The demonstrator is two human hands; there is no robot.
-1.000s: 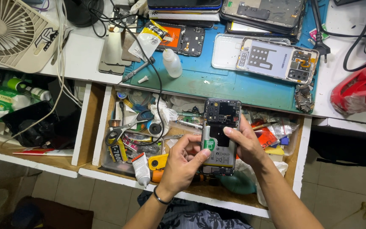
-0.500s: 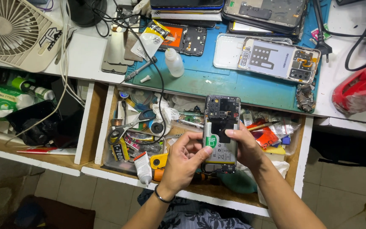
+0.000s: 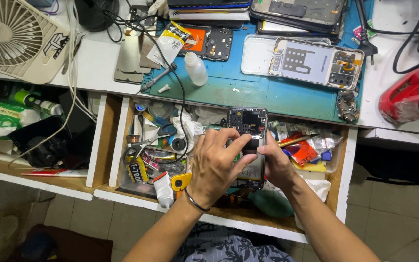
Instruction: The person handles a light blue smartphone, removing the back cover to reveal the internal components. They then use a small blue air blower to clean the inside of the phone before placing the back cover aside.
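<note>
I hold an opened phone (image 3: 248,127) with its back cover off, circuit boards showing, above an open drawer. My left hand (image 3: 215,165) lies over the phone's middle and lower part, fingers pressing on its inside. My right hand (image 3: 276,164) grips the phone's right edge, thumb on the inner surface. A dark bracelet sits on my left wrist.
The open drawer (image 3: 346,165) is crammed with tools, scissors (image 3: 144,144), glue tubes (image 3: 163,189) and small parts. On the blue mat (image 3: 248,92) above lie another dismantled phone (image 3: 316,63), a small white bottle (image 3: 196,69) and cables. A white fan (image 3: 13,34) stands far left, a red thing (image 3: 413,94) right.
My left hand has slid up over the phone and now covers the green piece it pinched before. The phone stays above the drawer.
</note>
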